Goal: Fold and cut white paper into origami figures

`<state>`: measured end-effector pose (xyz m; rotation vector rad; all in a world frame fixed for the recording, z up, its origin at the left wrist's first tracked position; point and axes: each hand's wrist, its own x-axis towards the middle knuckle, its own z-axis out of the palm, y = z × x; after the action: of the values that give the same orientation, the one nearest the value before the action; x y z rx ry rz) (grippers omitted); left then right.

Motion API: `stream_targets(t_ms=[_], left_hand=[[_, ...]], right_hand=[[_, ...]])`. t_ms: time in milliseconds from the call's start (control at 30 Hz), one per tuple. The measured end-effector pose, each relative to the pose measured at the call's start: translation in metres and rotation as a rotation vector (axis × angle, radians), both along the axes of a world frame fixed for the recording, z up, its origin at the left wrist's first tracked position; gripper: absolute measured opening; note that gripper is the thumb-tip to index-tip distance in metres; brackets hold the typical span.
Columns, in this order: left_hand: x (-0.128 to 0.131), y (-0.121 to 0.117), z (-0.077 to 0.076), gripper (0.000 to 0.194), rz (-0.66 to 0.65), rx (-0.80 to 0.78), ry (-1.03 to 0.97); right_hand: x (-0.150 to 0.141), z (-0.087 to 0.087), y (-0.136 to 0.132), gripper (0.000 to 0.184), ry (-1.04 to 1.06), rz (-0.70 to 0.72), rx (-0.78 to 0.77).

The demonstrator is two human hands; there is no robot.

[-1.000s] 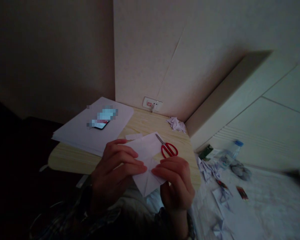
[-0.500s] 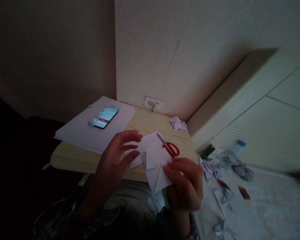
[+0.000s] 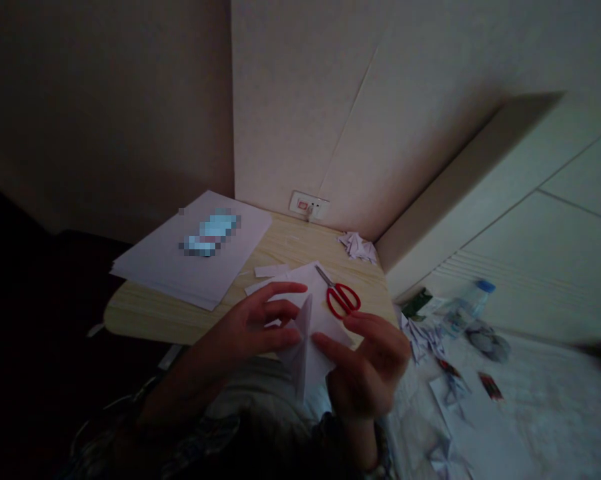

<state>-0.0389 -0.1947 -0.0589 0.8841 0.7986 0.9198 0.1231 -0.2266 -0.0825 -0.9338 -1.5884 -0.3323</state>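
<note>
A folded piece of white paper [image 3: 304, 363] stands between my two hands, with a raised crease running down its middle. My left hand [image 3: 260, 321] has its thumb and fingers against the left side of the paper, closed on it. From the right, my right hand [image 3: 373, 363] pinches the other side between thumb and fingers. Just beyond my right fingertips lie red-handled scissors [image 3: 343, 299], resting partly on a flat sheet of white paper. A small paper strip [image 3: 271, 271] lies on the table behind my left hand.
The wooden table [image 3: 165, 315] bears a stack of white sheets [image 3: 190, 283] with a lit phone [image 3: 213, 232] on it. Folded paper pieces [image 3: 357, 247] sit by the wall below a socket [image 3: 309, 205]. A plastic bottle [image 3: 467, 307] and more folded papers lie on the bed [image 3: 555, 400].
My left hand has moved right and now grips the paper. The paper has gone from lying flatter to standing up along its crease. My right hand shifted only slightly.
</note>
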Motion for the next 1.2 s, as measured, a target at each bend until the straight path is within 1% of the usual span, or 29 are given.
stream_targets(t_ms=[67,133,200,267,333,400,467,567,600,667,733,800,900,1067,1200], left_hand=[[-0.001,-0.002,0.003,0.046,0.046,0.037,0.019],[-0.002,-0.002,0.006,0.037,0.142,0.121,0.082],[-0.002,-0.003,0.008,0.027,0.23,0.197,0.159],[-0.001,-0.003,0.01,0.02,0.274,0.216,0.198],[0.0,-0.003,0.01,0.017,0.274,0.191,0.187],[0.001,-0.002,0.009,0.015,0.268,0.159,0.158],[0.002,0.0,0.004,0.016,0.268,0.142,0.146],[0.001,0.005,-0.004,0.018,0.248,0.175,0.172],[0.001,0.007,-0.006,0.018,0.238,0.194,0.178],[0.001,0.008,-0.009,0.017,0.238,0.226,0.179],[0.002,0.009,-0.01,0.014,0.23,0.241,0.18],[0.004,0.01,-0.01,0.014,0.178,0.26,0.181],[0.006,0.011,-0.01,0.018,0.122,0.264,0.193],[0.008,0.01,-0.009,0.023,0.164,0.161,0.157],[0.008,0.008,-0.009,0.022,0.204,0.194,0.13]], right_hand=[[0.0,0.0,0.0,0.026,0.005,0.016,-0.051],[-0.001,0.001,0.002,0.032,0.036,0.061,-0.129],[-0.001,0.001,0.006,0.033,0.131,0.138,-0.24],[-0.002,0.001,0.009,0.03,0.287,0.213,-0.382],[-0.002,0.002,0.012,0.026,0.426,0.257,-0.51],[-0.002,0.002,0.015,0.025,0.496,0.299,-0.604],[-0.001,0.003,0.016,0.025,0.54,0.368,-0.696],[-0.003,0.004,0.016,0.015,0.69,0.454,-0.799],[-0.004,0.005,0.016,0.013,0.749,0.46,-0.814],[-0.007,0.006,0.017,0.015,0.826,0.457,-0.831],[-0.008,0.008,0.017,0.017,0.854,0.445,-0.835],[-0.008,0.009,0.017,0.016,0.86,0.429,-0.832],[-0.008,0.011,0.015,0.014,0.841,0.432,-0.84],[-0.01,0.014,0.012,0.011,0.785,0.462,-0.83],[-0.014,0.012,0.013,0.01,0.689,0.427,-0.882]])
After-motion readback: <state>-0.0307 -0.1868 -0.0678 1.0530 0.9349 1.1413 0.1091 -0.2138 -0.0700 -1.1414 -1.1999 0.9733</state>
